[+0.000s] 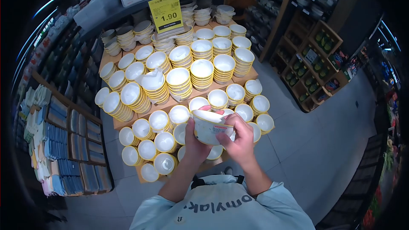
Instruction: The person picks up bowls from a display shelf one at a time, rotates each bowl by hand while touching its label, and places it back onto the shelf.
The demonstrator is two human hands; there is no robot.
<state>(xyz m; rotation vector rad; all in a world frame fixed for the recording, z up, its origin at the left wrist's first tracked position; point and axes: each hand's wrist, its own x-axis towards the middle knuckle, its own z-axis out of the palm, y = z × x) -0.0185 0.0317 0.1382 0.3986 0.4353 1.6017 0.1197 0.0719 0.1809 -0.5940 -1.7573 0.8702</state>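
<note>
A white bowl (pixel 205 132) with a yellow rim is held up in front of me, tilted, over the front of the display. My left hand (pixel 197 145) is closed around its left side. On the right side my right hand (pixel 239 139) grips it, the thumb pressing beside a red-and-white label (pixel 219 129) on the bowl's wall. Some fingers of both hands are hidden behind the bowl. Just below and around the hands stand stacks of similar yellow-rimmed bowls (pixel 164 141).
More bowl stacks (pixel 179 76) fill a stepped wooden display (pixel 145 117). A yellow price sign (pixel 166 13) reading 1.90 stands at the back. Folded towels (pixel 64 145) fill a rack on the left. A wooden shelf (pixel 313 68) with goods stands on the right, across a tiled floor (pixel 294 140).
</note>
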